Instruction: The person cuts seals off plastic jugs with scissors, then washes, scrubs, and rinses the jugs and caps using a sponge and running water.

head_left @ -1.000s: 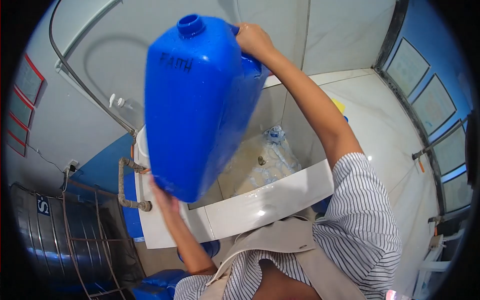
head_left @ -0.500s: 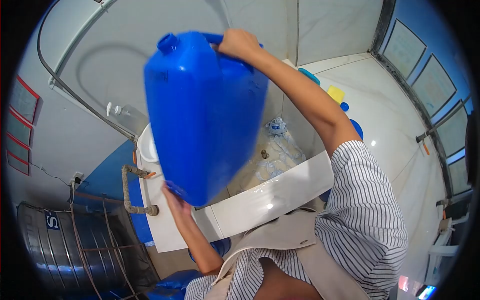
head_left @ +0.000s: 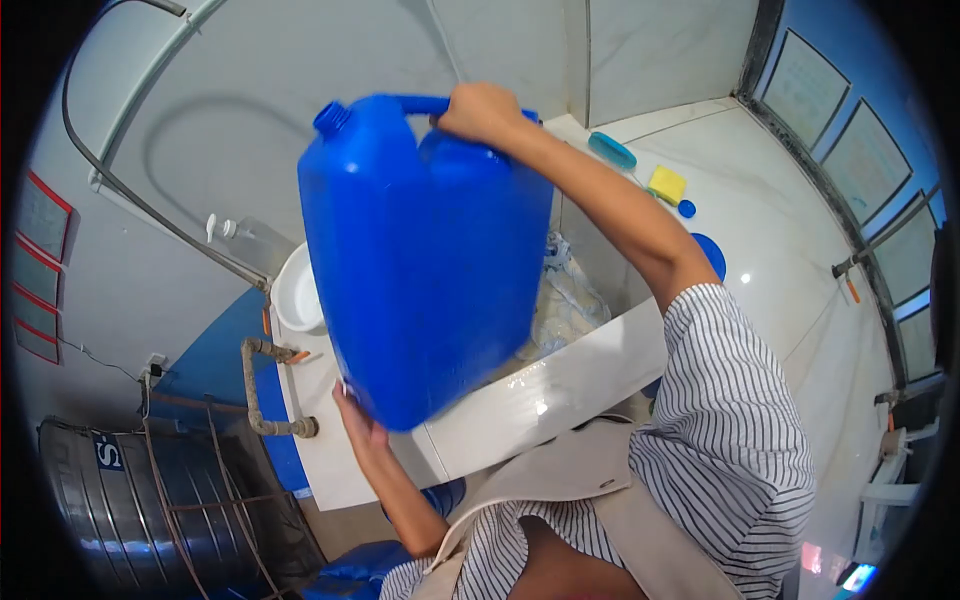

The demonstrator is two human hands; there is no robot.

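Observation:
A large blue jerrycan (head_left: 430, 270) is held up over the tiled basin (head_left: 545, 385), its uncapped neck at the upper left. My right hand (head_left: 482, 110) is closed around the handle on top. Down at the lower left corner, my left hand (head_left: 360, 415) bears against the can's bottom, with some of its fingers hidden behind the can. Crumpled netting or plastic strips (head_left: 575, 290) lie in the wet basin, partly covered from view by the can.
Right of the basin lie a teal brush (head_left: 612, 150), a yellow sponge (head_left: 667, 185), a small blue cap (head_left: 687, 209) and a blue round lid (head_left: 710, 257). On the left are a white bowl (head_left: 297, 290), a pump bottle (head_left: 258, 245), a pipe (head_left: 254, 385) and a dark tank (head_left: 140, 510).
The jerrycan has come down slightly and shifted a little right, both hands moving with it. More of the white bowl shows, and less of the netting in the basin.

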